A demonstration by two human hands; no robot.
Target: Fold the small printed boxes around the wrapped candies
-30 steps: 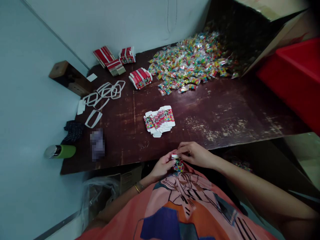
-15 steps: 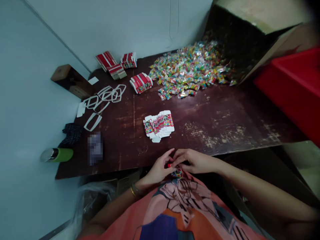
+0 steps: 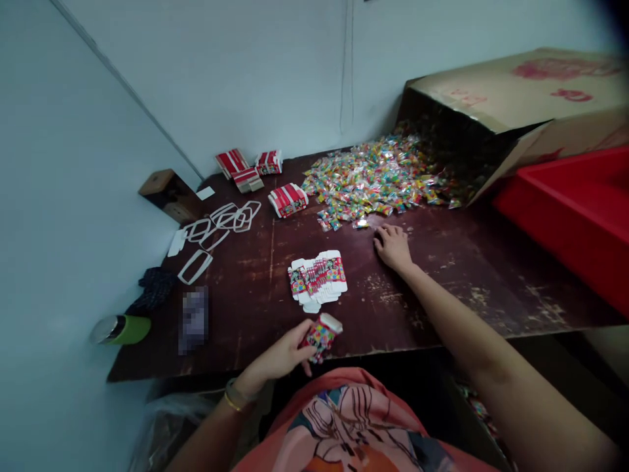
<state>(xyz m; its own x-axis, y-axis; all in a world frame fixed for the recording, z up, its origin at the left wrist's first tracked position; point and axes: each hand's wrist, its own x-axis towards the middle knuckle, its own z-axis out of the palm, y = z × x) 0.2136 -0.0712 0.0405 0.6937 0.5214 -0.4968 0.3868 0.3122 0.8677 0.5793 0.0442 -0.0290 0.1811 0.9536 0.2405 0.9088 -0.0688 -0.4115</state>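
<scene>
Holding a small printed carton point(image 3: 321, 335) between thumb and fingers, the left hand point(image 3: 282, 354) is positioned at the table's point(image 3: 246, 314) near edge, on the person's side of the fanned flat cartons point(image 3: 319, 278). The right hand point(image 3: 394, 249) is located just before the pile of wrapped packets point(image 3: 373, 180); its fingers are bent, and whether they grip anything cannot be determined.

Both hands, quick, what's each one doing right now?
Left hand: closed, holding a small printed box.
Right hand: by the shiny packets; can't tell if open, closed or holding anything.
</scene>
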